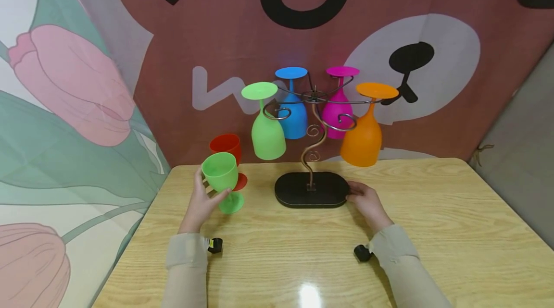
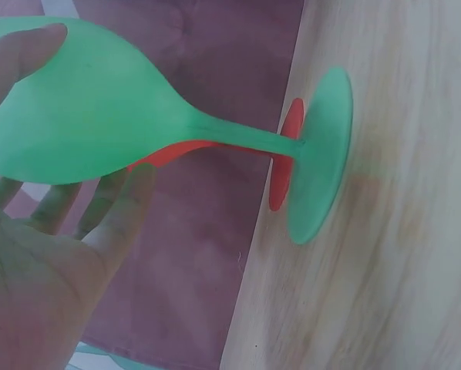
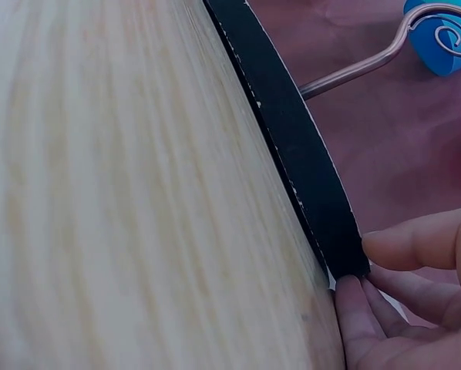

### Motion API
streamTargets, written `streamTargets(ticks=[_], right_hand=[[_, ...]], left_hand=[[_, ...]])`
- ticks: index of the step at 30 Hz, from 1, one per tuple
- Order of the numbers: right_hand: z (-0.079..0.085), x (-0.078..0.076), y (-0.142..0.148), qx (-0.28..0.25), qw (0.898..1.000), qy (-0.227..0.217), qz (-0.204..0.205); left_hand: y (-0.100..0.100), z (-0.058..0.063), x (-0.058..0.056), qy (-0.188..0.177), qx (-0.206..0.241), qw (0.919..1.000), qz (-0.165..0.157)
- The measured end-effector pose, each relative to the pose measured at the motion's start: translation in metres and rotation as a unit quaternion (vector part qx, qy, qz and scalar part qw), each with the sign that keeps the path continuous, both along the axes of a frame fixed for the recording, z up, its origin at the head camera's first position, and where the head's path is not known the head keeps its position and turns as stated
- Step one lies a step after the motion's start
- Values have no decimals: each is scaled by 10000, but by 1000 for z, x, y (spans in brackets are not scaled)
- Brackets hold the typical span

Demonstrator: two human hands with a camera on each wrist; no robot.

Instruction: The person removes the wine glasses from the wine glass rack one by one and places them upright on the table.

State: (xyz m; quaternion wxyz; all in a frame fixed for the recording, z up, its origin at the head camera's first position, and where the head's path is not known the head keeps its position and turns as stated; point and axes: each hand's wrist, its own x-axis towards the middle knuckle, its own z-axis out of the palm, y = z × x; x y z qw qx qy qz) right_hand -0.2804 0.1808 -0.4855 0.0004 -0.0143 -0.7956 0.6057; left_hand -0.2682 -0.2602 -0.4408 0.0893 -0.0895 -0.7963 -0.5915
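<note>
Your left hand (image 1: 201, 202) grasps the bowl of a green stemmed goblet (image 1: 220, 176), thumb on the near side and fingers curled around the far side. The goblet sits upright within your grip, stem and round foot below your fingers, towards the far left corner of the wood-grain table (image 1: 277, 255); you cannot tell whether the foot touches the surface. Just behind it, nearer the back edge, a red stemmed goblet (image 1: 225, 143) stands upright, partly hidden.

Your right hand (image 1: 365, 202) pinches the right end of the black oval base (image 1: 311, 197) of a bronze-coloured metal rack (image 1: 314, 97), which stands near the middle of the back edge. Upside down on its arms hang a pale green goblet (image 1: 268, 140) at front left, a blue goblet (image 1: 295, 120) at back left, a magenta goblet (image 1: 337, 112) at back right and an orange goblet (image 1: 362, 142) at front right. Beyond the back edge hangs a brown printed cloth (image 1: 173, 87).
</note>
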Motion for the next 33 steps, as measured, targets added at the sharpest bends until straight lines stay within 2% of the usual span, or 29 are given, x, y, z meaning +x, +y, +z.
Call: streamTargets(ticks=[7,14,22,29,33], right_hand=[[-1,1,2,-81,10000,-21,23],[-1,0,2,-149,9999,-40,63],[-1,-1,1,-189,9998,-38,94],[-1,0,0,-209,9998,8,48],[0,1,0,-233,9997,28,19]], left_hand=[[-5,3,2,-4,157,9999,58],[-6,10,5,266,387,9989,94],[-9,16,10,501,204,9982,253],[-7,22,12,1136,-63,9927,405],[-5,27,12,1699,-474,9825,605]])
